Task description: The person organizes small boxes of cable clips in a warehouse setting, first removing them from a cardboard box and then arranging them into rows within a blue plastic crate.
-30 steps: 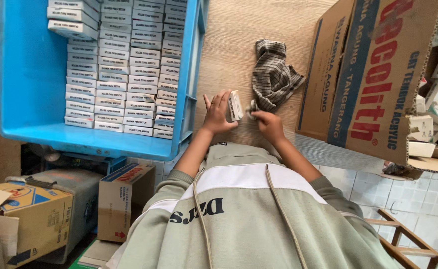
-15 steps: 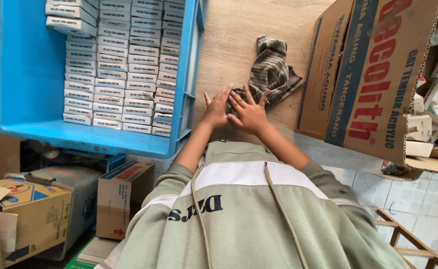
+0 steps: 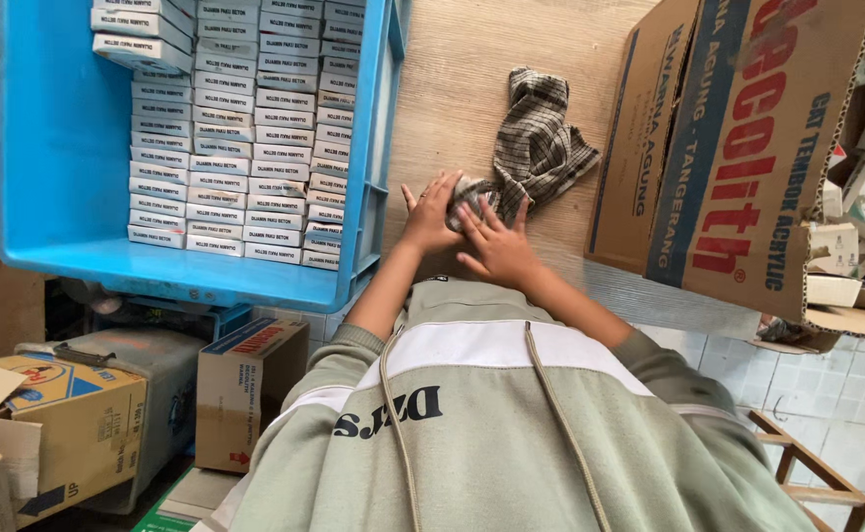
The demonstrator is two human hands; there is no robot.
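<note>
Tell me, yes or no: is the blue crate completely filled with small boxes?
No. The small boxes fill only the right part of the blue crate; its left side is bare.

Woven checked cloth [image 3: 541, 148] (soft, matt); smooth wood table [image 3: 462, 79]; glossy plastic crate [image 3: 58, 148].
</note>
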